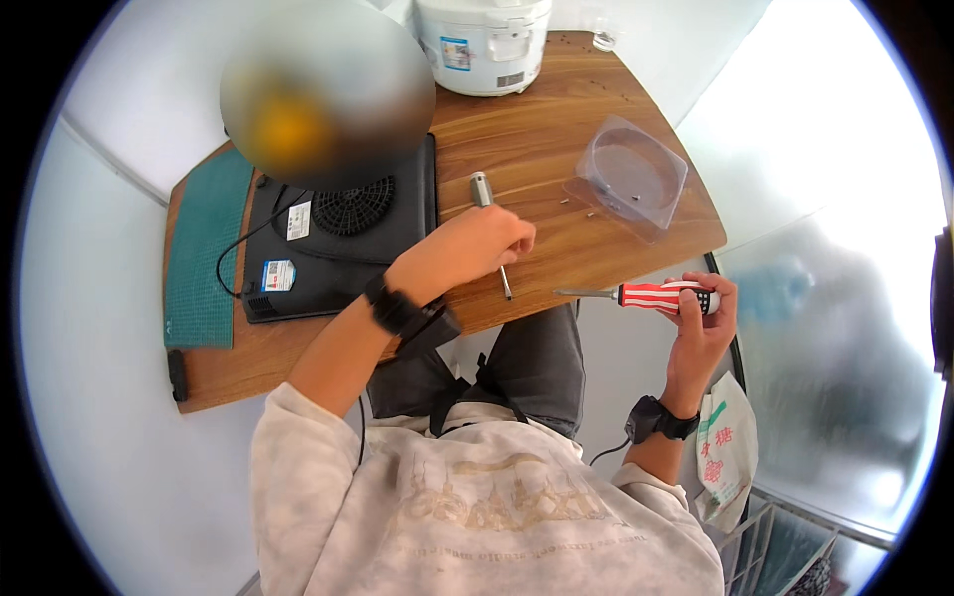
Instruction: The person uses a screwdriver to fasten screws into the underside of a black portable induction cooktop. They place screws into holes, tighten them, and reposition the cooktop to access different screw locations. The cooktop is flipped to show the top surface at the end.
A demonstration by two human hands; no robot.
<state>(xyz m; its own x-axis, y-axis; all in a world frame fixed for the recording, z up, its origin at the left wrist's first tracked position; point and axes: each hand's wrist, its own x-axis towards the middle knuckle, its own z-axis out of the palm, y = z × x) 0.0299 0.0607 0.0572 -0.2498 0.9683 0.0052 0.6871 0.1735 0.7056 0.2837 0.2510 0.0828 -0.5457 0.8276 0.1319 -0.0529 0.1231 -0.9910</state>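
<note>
My right hand (708,308) is wrapped round the red-and-white striped handle of a screwdriver (651,296), its metal shaft pointing left past the table's front edge. My left hand (487,241) is closed, fingers curled, above a second screwdriver (481,189) lying on the table. That screwdriver's grey handle shows beyond the hand and its tip on the near side; the middle is hidden. Whatever the left fingertips pinch, if anything, cannot be made out. Left of that hand lies a black flat appliance (338,260), underside up, with a round fan grille (354,206), labels and a cable.
Small screws (590,215) lie near a clear plastic tray (636,169) on the wooden table (527,119). A white rice cooker (485,45) stands at the back, a green cutting mat (204,253) at left. A blurred round shape (328,94) covers the appliance's far part. A bag (727,452) is at lower right.
</note>
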